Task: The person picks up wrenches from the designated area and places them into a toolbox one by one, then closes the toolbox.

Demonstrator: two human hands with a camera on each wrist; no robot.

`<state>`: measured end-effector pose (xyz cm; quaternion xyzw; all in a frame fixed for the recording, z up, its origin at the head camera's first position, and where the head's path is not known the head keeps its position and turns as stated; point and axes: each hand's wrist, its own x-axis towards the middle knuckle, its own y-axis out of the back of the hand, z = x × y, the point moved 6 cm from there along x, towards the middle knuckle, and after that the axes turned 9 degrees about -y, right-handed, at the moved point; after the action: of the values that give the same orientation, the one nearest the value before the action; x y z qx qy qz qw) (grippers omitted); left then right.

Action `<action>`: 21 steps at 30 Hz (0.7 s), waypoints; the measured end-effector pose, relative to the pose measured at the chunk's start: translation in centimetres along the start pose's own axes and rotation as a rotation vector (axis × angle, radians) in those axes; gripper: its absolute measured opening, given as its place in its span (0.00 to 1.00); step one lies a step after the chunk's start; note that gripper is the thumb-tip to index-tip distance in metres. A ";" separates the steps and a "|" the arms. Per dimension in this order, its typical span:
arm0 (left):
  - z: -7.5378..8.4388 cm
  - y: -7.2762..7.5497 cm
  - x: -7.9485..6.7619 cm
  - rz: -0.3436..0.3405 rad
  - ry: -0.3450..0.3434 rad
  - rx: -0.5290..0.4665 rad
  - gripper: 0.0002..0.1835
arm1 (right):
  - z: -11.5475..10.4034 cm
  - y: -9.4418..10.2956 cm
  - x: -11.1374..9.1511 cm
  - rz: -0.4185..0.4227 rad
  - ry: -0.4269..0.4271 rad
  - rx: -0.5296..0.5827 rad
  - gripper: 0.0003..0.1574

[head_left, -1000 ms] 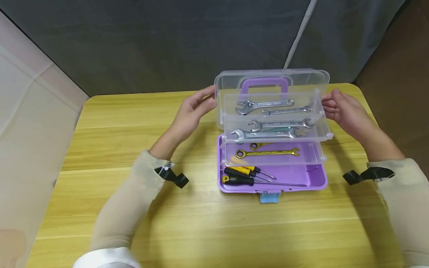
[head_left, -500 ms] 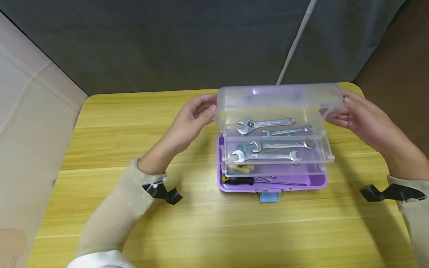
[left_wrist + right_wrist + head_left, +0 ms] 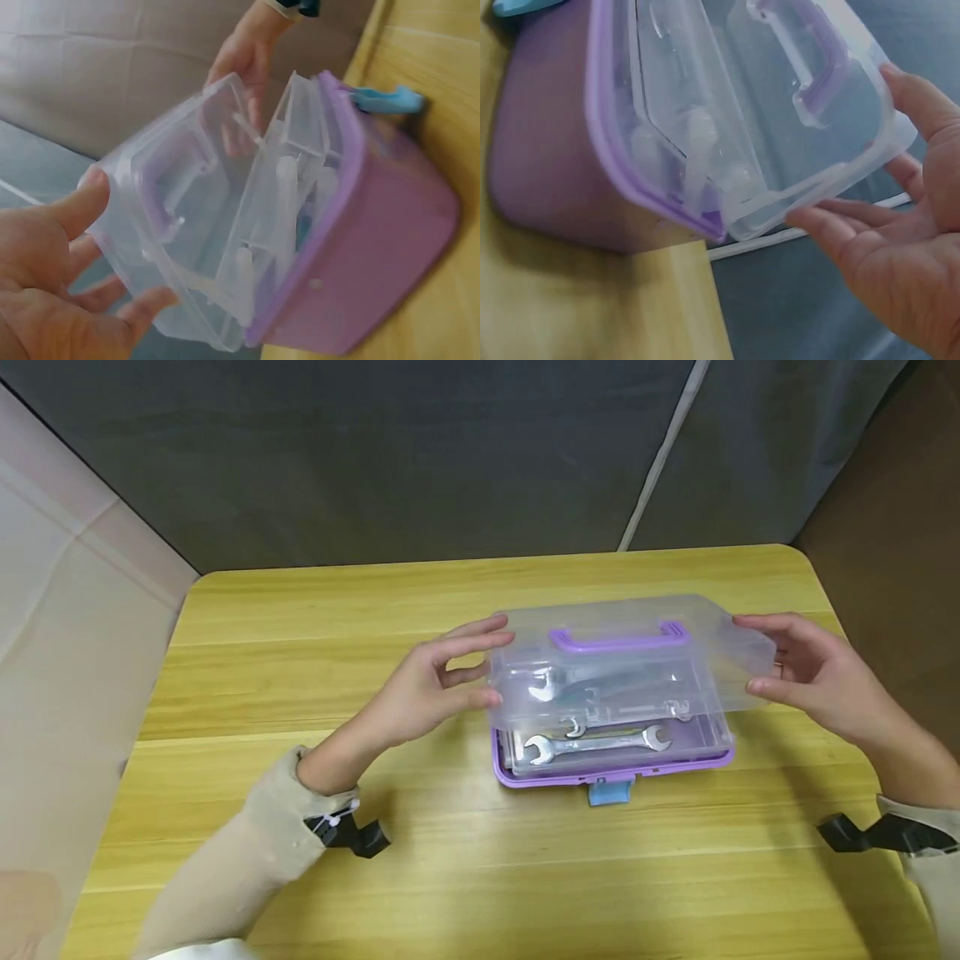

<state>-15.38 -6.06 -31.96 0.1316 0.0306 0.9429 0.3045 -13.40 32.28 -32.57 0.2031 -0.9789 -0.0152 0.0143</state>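
A purple toolbox [image 3: 540, 782] stands on the table with its clear lid [image 3: 615, 610] tilted partway over it. My left hand [image 3: 416, 697] holds the lid's left end, fingers and thumb spread across it. At the opposite end, my right hand [image 3: 836, 689] spans the lid between thumb and fingers. A purple handle [image 3: 621, 642] is set in the lid. Beneath, an open-end wrench [image 3: 600, 744] lies in a clear tray; other silver wrenches show blurred through the plastic. The lower interior is hidden. In the left wrist view, clear hinge arms [image 3: 286, 217] link trays and box.
A light blue latch [image 3: 610, 792] hangs off the box's front edge. The wooden table [image 3: 300, 635] extends left and in front of the box. Behind it hangs a dark grey curtain [image 3: 375, 460], with a brown panel [image 3: 892, 510] at the right.
Both hands have brought the lid forward and down from upright. The clear trays have folded down into the box, covering the screwdrivers and gold wrenches seen earlier.
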 end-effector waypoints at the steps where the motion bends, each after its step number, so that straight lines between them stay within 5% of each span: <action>1: -0.1 -0.1 -0.2 -0.009 -0.019 0.009 0.33 | 0.2 -0.1 -0.3 -0.011 0.020 0.012 0.42; 9: -1.1 -0.6 -1.1 -0.055 -0.120 0.061 0.35 | 1.3 -1.2 -1.9 -0.032 0.140 0.024 0.43; 15: -1.9 -1.1 -2.0 -0.070 -0.187 0.149 0.35 | 2.3 -1.8 -2.6 -0.034 0.134 -0.020 0.47; 21: -2.6 -1.7 -3.0 -0.091 -0.239 0.333 0.33 | 3.3 -2.6 -3.1 -0.030 0.080 -0.238 0.57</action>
<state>-12.80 -6.35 -35.39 0.2896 0.1557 0.8877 0.3224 -9.64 31.21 -35.99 0.2150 -0.9658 -0.1232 0.0769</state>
